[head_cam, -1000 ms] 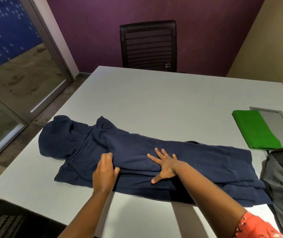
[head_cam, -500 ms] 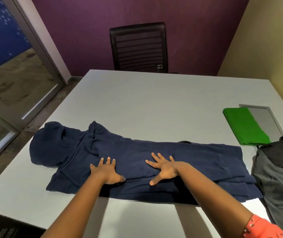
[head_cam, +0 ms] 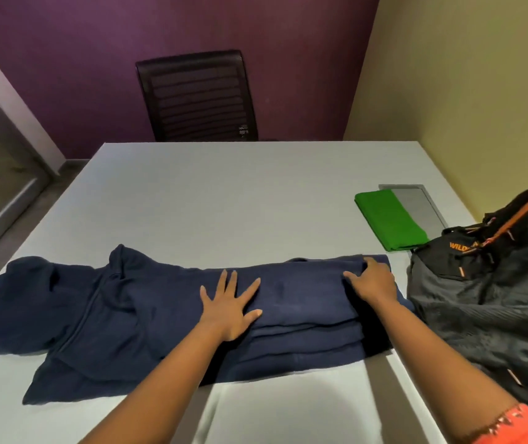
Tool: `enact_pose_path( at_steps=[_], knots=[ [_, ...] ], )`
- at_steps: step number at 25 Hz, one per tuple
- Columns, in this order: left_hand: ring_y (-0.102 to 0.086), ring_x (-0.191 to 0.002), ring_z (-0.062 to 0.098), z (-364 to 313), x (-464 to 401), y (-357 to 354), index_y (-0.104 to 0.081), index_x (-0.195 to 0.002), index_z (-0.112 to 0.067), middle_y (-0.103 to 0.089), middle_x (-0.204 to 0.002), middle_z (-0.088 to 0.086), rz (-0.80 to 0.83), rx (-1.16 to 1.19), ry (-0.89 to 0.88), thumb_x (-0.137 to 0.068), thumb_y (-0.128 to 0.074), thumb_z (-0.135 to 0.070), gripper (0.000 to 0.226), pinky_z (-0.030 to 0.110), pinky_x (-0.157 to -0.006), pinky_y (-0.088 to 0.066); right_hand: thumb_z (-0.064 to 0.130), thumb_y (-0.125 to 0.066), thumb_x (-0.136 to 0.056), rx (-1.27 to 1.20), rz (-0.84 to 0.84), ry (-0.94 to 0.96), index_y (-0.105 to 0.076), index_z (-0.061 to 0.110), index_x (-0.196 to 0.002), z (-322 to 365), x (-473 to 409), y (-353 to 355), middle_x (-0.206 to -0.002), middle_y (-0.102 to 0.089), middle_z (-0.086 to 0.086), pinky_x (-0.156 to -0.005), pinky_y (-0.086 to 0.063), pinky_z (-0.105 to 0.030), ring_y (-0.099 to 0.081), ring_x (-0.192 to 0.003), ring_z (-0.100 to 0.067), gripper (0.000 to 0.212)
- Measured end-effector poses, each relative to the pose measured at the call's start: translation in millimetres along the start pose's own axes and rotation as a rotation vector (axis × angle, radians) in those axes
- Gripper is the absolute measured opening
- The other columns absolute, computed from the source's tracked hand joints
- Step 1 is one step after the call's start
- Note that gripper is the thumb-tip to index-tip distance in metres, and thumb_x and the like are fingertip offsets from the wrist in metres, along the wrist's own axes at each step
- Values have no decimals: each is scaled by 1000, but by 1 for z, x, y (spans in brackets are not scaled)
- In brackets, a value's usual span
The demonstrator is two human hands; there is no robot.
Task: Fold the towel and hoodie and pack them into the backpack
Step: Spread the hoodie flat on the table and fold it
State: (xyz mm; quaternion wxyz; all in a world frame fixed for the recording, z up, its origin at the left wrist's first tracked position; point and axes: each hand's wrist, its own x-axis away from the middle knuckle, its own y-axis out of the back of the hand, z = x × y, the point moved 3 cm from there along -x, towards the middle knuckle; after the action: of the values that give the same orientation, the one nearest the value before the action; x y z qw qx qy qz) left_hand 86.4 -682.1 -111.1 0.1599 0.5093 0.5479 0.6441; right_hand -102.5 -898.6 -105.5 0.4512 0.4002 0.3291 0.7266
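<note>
- Left hand (head_cam: 229,307) lies flat, fingers spread, on the navy hoodie (head_cam: 121,315).
- Right hand (head_cam: 373,282) grips the hoodie's right end, near the backpack (head_cam: 487,293).
- Folded green towel (head_cam: 390,219) lies farther back.

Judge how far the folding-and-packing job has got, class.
Done: the green towel lies folded on the table. In hand: the left hand presses the half-folded hoodie flat; the right hand grips its bottom end. Left: finishing that fold, then packing both into the backpack.

Hoodie (head_cam: 166,315) left of backpack (head_cam: 493,302)
</note>
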Motion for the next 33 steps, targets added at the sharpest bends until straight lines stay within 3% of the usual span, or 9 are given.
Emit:
enact_pose_path(
  at_steps=[6,10,12,15,16,19,21,24,33],
  knots=[
    [37,-135,22,-19,-5,-45,18,-137,-53,42,-144,-3,148,71,17,-78,-8,-77,68,66,-100,20,54,-70,-74,-10,170,-260,-11,0,-146,-44,-10,9,-148,-29,-23,-107,-36,-45,-35,-134,-38,107],
    [38,-134,22,-20,-6,-44,20,-136,-52,44,-143,-3,153,64,49,-89,-9,-67,57,66,-100,21,60,-75,-64,-22,252,-311,-27,-4,-142,-47,-18,8,-146,-37,-19,-106,-39,-42,-41,-131,-35,112],
    [40,-132,23,-21,-7,-44,26,-133,-51,49,-138,-3,175,16,47,-75,1,-77,68,67,-100,20,62,-77,-57,-29,309,-285,-38,0,-139,-45,-23,9,-144,-42,-17,-105,-40,-41,-45,-128,-34,110],
    [41,-132,23,-25,-6,-44,30,-130,-51,52,-129,-5,182,22,40,-41,16,-78,94,68,-99,19,69,-80,-6,-141,392,-308,-47,4,-134,-52,-28,4,-136,-51,-15,-101,-43,-45,-53,-119,-34,147],
    [41,-132,23,-25,-5,-44,30,-129,-52,52,-128,-5,183,24,38,-39,16,-78,95,68,-100,19,64,-83,-2,-217,402,-302,-49,2,-132,-52,-28,5,-133,-54,-16,-99,-45,-46,-55,-115,-34,148],
    [40,-132,23,-25,-8,-44,29,-129,-52,52,-129,-5,187,37,47,-41,15,-79,93,68,-100,18,30,-87,-59,-377,478,-308,-53,-3,-126,-33,-9,27,-129,-56,-20,-93,-47,-41,-57,-106,-32,82],
    [39,-133,24,-24,-11,-45,27,-133,-51,51,-134,-4,189,15,62,-60,7,-81,81,69,-100,17,17,-79,-73,-378,478,-286,-54,-6,-123,-31,-15,35,-126,-57,-22,-89,-47,-40,-57,-99,-31,61],
    [38,-134,25,-29,-19,-42,26,-135,-50,46,-142,-1,175,19,85,-88,-13,-68,64,69,-100,16,18,-82,-69,-272,390,-191,-58,-10,-118,-21,-28,51,-121,-61,-22,-84,-51,-38,-61,-95,-30,62],
    [14,-144,14,-82,-23,-22,-3,-148,-35,12,-157,-3,170,227,-253,-99,-20,-48,53,43,-116,14,28,-75,-74,249,-22,-116,-52,2,-123,7,-29,136,-126,-56,-19,-89,-47,-37,-55,-116,-35,60]
  ],
)
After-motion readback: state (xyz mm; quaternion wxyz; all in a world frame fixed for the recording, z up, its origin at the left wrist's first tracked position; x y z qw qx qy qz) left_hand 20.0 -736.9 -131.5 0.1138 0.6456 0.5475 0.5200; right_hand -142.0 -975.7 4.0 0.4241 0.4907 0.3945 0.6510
